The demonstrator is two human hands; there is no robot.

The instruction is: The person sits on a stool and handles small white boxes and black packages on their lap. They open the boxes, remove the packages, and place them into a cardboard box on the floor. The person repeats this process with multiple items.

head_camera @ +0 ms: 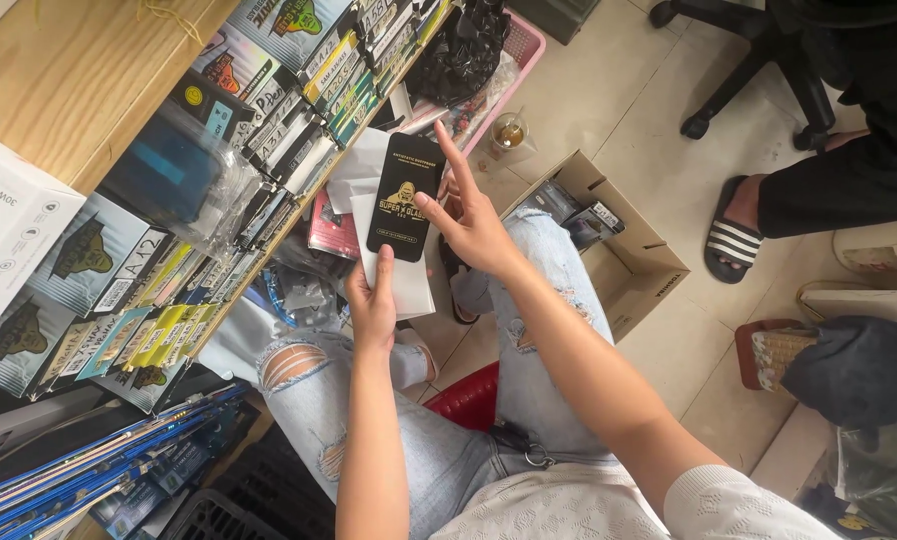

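Observation:
My left hand [372,300] grips the lower end of a flat black package [404,196] with a yellow emblem, stacked on several white sleeves [404,282]. My right hand [471,217] holds the package's right edge, index finger stretched up along it. Both hands hover above my knees in torn light jeans [308,385].
A wooden shelf [68,70] to the left holds rows of similar flat packages [288,130] and white boxes [8,225]. An open cardboard box [623,250] sits on the tiled floor. A pink basket [523,45] lies beyond. Another person's sandalled foot [733,235] is at right.

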